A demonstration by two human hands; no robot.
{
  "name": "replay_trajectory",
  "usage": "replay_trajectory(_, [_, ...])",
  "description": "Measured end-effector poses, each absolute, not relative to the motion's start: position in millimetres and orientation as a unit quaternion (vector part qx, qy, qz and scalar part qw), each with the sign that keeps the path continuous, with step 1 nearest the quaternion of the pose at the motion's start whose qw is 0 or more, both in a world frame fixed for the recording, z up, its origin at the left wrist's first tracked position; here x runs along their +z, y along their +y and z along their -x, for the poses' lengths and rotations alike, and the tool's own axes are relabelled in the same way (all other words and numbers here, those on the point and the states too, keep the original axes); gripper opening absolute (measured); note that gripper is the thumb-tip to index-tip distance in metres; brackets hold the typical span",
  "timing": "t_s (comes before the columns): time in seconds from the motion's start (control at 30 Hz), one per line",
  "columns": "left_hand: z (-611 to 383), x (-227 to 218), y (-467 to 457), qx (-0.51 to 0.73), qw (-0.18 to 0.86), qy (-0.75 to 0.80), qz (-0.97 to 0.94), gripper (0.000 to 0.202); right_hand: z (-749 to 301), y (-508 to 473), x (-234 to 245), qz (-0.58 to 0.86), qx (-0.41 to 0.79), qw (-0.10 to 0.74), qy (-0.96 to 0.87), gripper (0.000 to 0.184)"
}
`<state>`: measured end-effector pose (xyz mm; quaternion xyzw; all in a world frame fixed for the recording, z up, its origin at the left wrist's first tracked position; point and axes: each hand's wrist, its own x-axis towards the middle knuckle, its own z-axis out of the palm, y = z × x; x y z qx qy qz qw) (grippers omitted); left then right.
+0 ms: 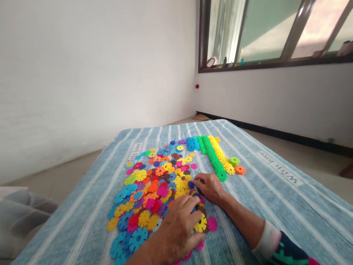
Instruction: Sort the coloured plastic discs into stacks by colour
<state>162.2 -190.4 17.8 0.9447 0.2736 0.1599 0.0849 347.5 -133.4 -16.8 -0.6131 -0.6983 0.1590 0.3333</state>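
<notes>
A wide heap of flower-shaped plastic discs (154, 184) in many colours covers the middle of the cloth. My left hand (179, 228) rests over its near right part, fingers bent but apart, beside a yellow disc (200, 223). At the heap's right edge is my right hand (210, 187), its fingers drawn together by a dark blue disc (191, 184). What lies between those fingertips is hidden. Past this hand lie overlapping rows of sorted discs: a long green row (212, 156), a yellow row (220, 154) and shorter blue rows (191, 144).
The discs lie on a blue striped cloth (256, 198). An orange disc (240, 169) and a lime disc (234, 161) sit by the yellow row's near end. White walls (96, 66) and a window (270, 33) stand behind. Grey fabric (22, 213) shows at far left.
</notes>
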Motion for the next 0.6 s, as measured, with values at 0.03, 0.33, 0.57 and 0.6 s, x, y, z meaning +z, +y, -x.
replay_trajectory(0.03, [-162.8,16.1,-190.5,0.162,0.081,0.274,-0.944,0.023,-347.4,-133.6,-16.9,0.614,0.159,0.332,-0.698,0.022])
replay_trajectory(0.33, [-167.2,7.5,-187.3,0.181,0.081,0.317,-0.928,0.032,-347.3,-131.9,-9.5,0.614,0.201,0.350,-0.678,0.018])
replay_trajectory(0.57, [-167.7,7.0,-186.7,0.229,0.117,0.315,-0.914,0.028,-369.1,-139.3,12.8,0.521,0.481,0.299,-0.639,0.015])
replay_trajectory(0.6, [-167.8,6.9,-186.6,0.233,0.116,0.315,-0.913,0.027,-372.3,-143.9,16.4,0.509,0.493,0.287,-0.644,0.015])
